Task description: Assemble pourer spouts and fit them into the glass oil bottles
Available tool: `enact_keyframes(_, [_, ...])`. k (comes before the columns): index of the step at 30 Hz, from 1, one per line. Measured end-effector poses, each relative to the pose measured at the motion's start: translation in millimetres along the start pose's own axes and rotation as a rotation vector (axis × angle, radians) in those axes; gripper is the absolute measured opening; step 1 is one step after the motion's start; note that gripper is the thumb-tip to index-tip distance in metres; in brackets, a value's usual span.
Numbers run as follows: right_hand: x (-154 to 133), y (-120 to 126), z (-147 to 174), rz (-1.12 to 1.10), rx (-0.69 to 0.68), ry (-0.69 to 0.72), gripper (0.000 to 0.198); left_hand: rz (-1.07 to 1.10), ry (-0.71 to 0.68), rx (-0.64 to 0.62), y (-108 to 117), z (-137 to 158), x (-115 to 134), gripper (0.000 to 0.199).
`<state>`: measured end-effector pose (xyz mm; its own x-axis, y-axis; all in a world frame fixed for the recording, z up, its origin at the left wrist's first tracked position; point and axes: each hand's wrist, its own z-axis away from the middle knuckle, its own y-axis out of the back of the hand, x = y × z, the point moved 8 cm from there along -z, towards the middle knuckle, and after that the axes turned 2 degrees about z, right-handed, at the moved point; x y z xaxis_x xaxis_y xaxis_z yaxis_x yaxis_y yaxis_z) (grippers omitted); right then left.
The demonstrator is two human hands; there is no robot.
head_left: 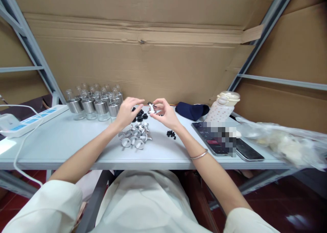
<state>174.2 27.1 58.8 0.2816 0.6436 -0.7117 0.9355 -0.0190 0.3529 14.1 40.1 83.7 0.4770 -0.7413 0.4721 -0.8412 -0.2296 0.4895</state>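
Observation:
My right hand (165, 113) pinches a metal pourer spout (151, 108) with a black part at its upper end, held above the table. To its left, my left hand (128, 111) reaches toward the spout with thumb and fingers apart and holds nothing I can see. Beneath that hand lies a pile of silvery metal pieces (135, 137) with round discs and stems. Several black ribbed stoppers (140, 116) sit just behind the pile, partly hidden by my left fingers. A small group of black caps (171, 134) lies near my right wrist.
Several glass bottles with metal sleeves (100, 107) stand at the back left, beside a white power strip (38, 119). On the right are a dark blue cap (190, 111), a dotted white drink bottle (220, 111), phones (249, 149) and clear plastic bags (283, 141). Cardboard (143, 66) walls the back.

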Motion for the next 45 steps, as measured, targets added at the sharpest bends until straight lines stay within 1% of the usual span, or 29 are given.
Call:
enact_keyframes(1, [-1, 4, -1, 0.011, 0.018, 0.009, 0.039, -0.117, -0.027, 0.067, 13, -3, 1, 0.026])
enact_keyframes(2, [-2, 7, -1, 0.030, 0.035, 0.027, 0.034, -0.215, -0.022, 0.142, 26, -6, -2, 0.027])
enact_keyframes(4, [-5, 13, -2, 0.079, 0.064, 0.067, 0.022, -0.356, 0.072, 0.251, 52, -12, -15, 0.037])
enact_keyframes(5, [-6, 16, -2, 0.097, 0.076, 0.084, 0.019, -0.399, 0.134, 0.264, 61, -14, -25, 0.043])
enact_keyframes(7, [-8, 19, -2, 0.110, 0.106, 0.107, 0.019, -0.438, 0.238, 0.197, 70, -18, -47, 0.049])
enact_keyframes(10, [-10, 25, -2, 0.117, 0.160, 0.124, 0.022, -0.445, 0.335, 0.044, 71, -20, -72, 0.039])
enact_keyframes(12, [-11, 28, -1, 0.124, 0.199, 0.129, 0.025, -0.442, 0.352, 0.030, 74, -20, -76, 0.031])
enact_keyframes(14, [-12, 33, -1, 0.135, 0.244, 0.139, 0.027, -0.412, 0.324, 0.087, 81, -21, -66, 0.027])
enact_keyframes(16, [-13, 39, -1, 0.164, 0.303, 0.151, 0.029, -0.344, 0.258, 0.182, 89, -22, -44, 0.023])
enact_keyframes(19, [-16, 48, 1, 0.206, 0.401, 0.159, 0.033, -0.174, 0.084, 0.314, 97, -23, 8, 0.019])
enact_keyframes(22, [-18, 54, 3, 0.207, 0.479, 0.159, 0.037, 0.016, -0.109, 0.375, 98, -18, 64, 0.015])
enact_keyframes(24, [-19, 55, 4, 0.205, 0.500, 0.145, 0.038, 0.155, -0.146, 0.387, 95, -14, 87, 0.016])
enact_keyframes(25, [-19, 55, 4, 0.202, 0.502, 0.135, 0.037, 0.235, -0.137, 0.356, 89, -12, 95, 0.018])
enact_keyframes(27, [-23, 53, 6, 0.187, 0.493, 0.123, 0.035, 0.389, -0.066, 0.225, 67, -9, 102, 0.021])
enact_keyframes(30, [-37, 48, 11, 0.132, 0.447, 0.132, 0.029, 0.563, 0.064, 0.006, 25, 2, 105, 0.020])
enact_keyframes(32, [-52, 45, 19, 0.052, 0.406, 0.155, 0.027, 0.647, 0.120, -0.094, 1, 14, 106, 0.019])
enact_keyframes(34, [-69, 42, 29, -0.003, 0.384, 0.173, 0.026, 0.699, 0.144, -0.159, -15, 25, 106, 0.017])
enact_keyframes(37, [-86, 36, 44, -0.048, 0.339, 0.167, 0.029, 0.699, 0.161, -0.199, -25, 37, 103, 0.016])
enact_keyframes(40, [-93, 31, 53, -0.086, 0.313, 0.157, 0.033, 0.684, 0.181, -0.185, -27, 44, 96, 0.016])
enact_keyframes(42, [-94, 28, 55, -0.097, 0.294, 0.146, 0.035, 0.728, 0.198, -0.156, -30, 47, 92, 0.023])
enact_keyframes(45, [-90, 23, 55, -0.127, 0.263, 0.125, 0.035, 0.820, 0.187, -0.124, -36, 51, 89, 0.040])
